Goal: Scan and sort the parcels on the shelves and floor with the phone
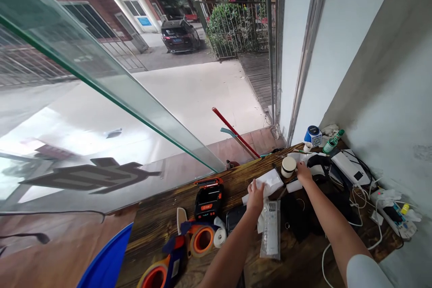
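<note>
My left hand (255, 195) has its fingers bent over a white, crumpled packet (272, 182) on the dark wooden table (153, 213). Just right of it stands a cream-coloured jar (288, 167) with a dark band. My right hand (304, 174) is beside this jar, its fingers drawn together; whatever they hold is hidden. Below the right hand lies a small white item (294, 186). A clear bubble-wrap bag (271, 229) with a white object inside is in front of my left hand.
A black-and-orange device (208, 200), tape dispensers (202, 239) and a paper roll (220, 237) are on the left. A blue speaker (313, 136), green bottle (333, 141), white box (351, 167) and power strip (394, 216) with cables crowd the right. A glass panel (135, 99) rises beyond the table.
</note>
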